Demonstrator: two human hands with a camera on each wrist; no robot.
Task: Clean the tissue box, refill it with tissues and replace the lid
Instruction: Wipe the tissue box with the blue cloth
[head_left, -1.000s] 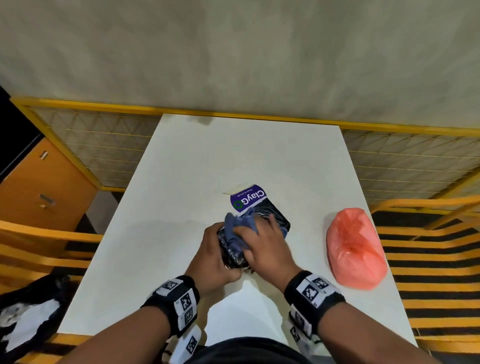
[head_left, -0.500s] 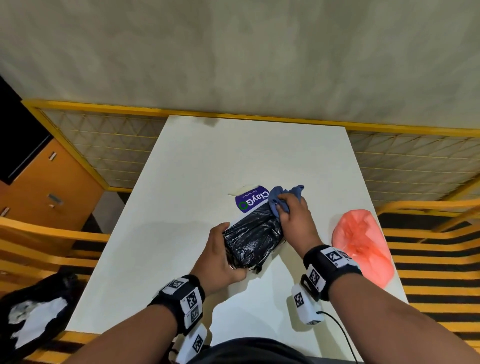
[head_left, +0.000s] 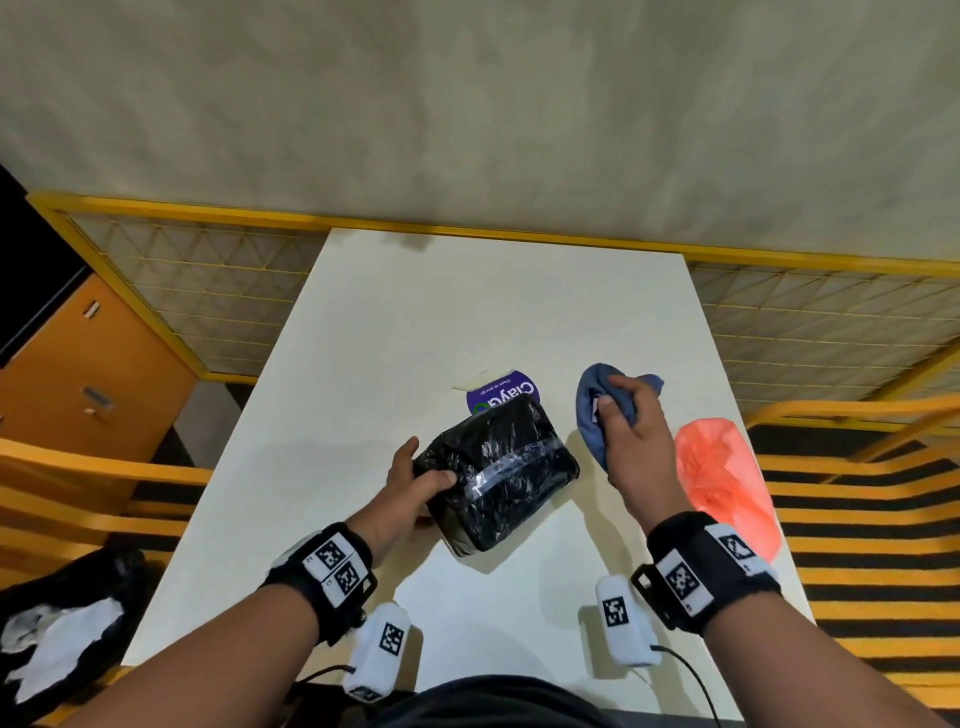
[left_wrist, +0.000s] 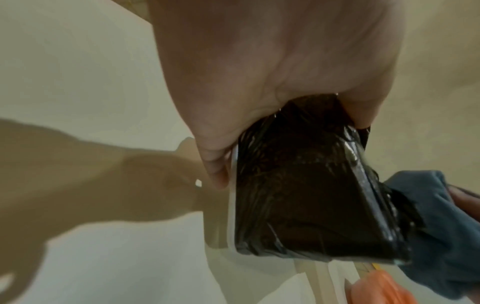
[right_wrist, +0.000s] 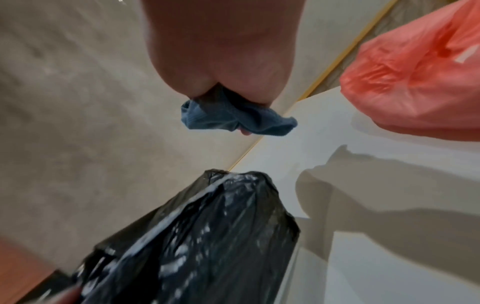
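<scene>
Both hands grip: left hand (head_left: 410, 480) box (head_left: 501, 475), right hand (head_left: 636, 447) cloth (head_left: 597, 410).

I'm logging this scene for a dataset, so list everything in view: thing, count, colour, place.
tissue box: one, wrapped in black plastic, middle of the table, tilted.
cloth: one, blue, bunched, off the box to its right.
ClayGo packet: one, purple, just behind the box.
plastic bag: one, salmon pink, right edge of the table.
table: one, white, against the wall.
railing: yellow mesh, around the table.
cabinet: one, orange, far left.
left hand: grips the box's near-left end.
right hand: holds the cloth.
</scene>
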